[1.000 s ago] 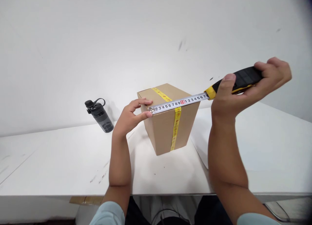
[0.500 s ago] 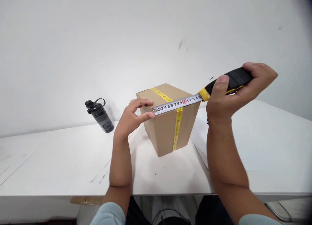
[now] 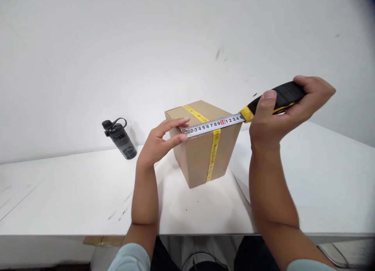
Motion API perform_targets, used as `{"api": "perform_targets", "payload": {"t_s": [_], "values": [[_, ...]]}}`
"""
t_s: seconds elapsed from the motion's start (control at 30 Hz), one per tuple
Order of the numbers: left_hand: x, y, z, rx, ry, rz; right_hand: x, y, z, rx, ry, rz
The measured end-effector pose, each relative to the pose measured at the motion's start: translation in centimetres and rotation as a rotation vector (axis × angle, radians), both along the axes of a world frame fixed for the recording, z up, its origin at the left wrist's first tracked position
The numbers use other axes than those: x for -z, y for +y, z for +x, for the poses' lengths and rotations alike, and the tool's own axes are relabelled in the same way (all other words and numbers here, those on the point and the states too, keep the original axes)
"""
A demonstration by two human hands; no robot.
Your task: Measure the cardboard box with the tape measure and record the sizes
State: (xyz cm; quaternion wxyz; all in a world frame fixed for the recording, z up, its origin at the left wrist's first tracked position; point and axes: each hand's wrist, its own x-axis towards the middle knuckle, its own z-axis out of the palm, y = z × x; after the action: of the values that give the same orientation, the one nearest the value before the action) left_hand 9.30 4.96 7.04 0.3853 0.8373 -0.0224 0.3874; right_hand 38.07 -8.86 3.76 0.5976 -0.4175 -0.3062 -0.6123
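A cardboard box (image 3: 202, 161) with yellow printed tape stands on the white table. Along its near top edge lies the silver, numbered blade (image 3: 206, 126) of a tape measure (image 3: 281, 99). My right hand (image 3: 293, 106) is closed around the black and yellow case, just past the box's right corner, with the thumb on top. At the left corner, my left hand (image 3: 159, 142) holds the blade's hooked end between thumb and index finger. The hook is partly hidden by those fingertips. Red 10 shows mid-blade, and the figures run on to about 15 by the case.
A dark shaker bottle (image 3: 124, 144) with a loop lid stands to the left, near the white wall (image 3: 146, 48). The white table (image 3: 73, 196) ends at a front edge close to my body. A white sheet or panel (image 3: 322, 177) lies at the right.
My left index finger has stretched slightly to the right over the blade's end. The box and the tape measure case stay nearly in place.
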Motion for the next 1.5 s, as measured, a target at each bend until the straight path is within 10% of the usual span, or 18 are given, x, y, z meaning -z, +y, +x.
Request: {"api": "perform_targets", "payload": {"t_s": [0.83,1.5], "values": [[-0.4,0.1,-0.5,0.014,0.009,0.241,0.1,-0.6,-0.9,-0.174,0.098,-0.134],[-0.5,0.0,-0.4,0.004,0.034,0.211,-0.3,0.2,-0.3,-0.036,-0.044,-0.04]]}}
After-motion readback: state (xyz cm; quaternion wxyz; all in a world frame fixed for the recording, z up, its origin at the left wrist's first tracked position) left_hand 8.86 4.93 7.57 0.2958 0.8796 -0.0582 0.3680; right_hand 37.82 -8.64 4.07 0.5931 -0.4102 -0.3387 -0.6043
